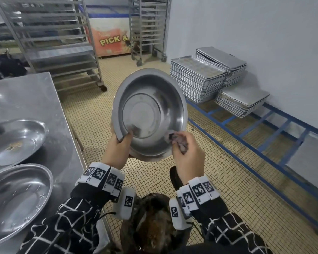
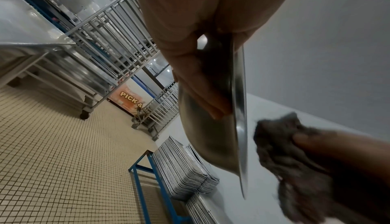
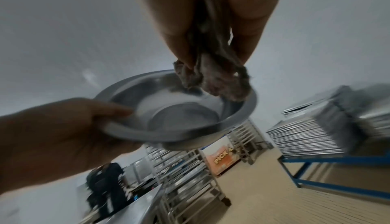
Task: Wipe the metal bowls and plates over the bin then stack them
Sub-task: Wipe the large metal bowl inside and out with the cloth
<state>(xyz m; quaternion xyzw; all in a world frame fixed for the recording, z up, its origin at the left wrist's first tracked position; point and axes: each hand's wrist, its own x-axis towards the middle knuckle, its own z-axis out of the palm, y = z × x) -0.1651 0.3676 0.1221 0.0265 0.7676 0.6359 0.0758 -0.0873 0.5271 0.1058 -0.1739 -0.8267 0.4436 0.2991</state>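
A round metal bowl point(image 1: 151, 110) is held up and tilted toward me over the floor. My left hand point(image 1: 118, 147) grips its lower left rim, thumb inside and fingers behind. My right hand point(image 1: 186, 154) pinches a crumpled grey rag point(image 1: 178, 142) at the bowl's lower right inner wall. In the left wrist view the bowl point(image 2: 213, 136) shows edge-on beside the rag point(image 2: 280, 152). The right wrist view shows the rag point(image 3: 215, 79) hanging from my fingers over the bowl point(image 3: 181, 114). Two metal plates point(image 1: 17, 140) point(image 1: 15, 200) lie on the steel table point(image 1: 29, 96) at the left; the farther one holds crumbs.
A dark bin with scraps point(image 1: 154, 224) stands on the tiled floor below my wrists. Stacks of baking trays point(image 1: 206, 77) sit on a blue frame point(image 1: 250, 142) at the right wall. Wheeled tray racks point(image 1: 59, 43) and a chest freezer point(image 1: 110, 39) stand behind.
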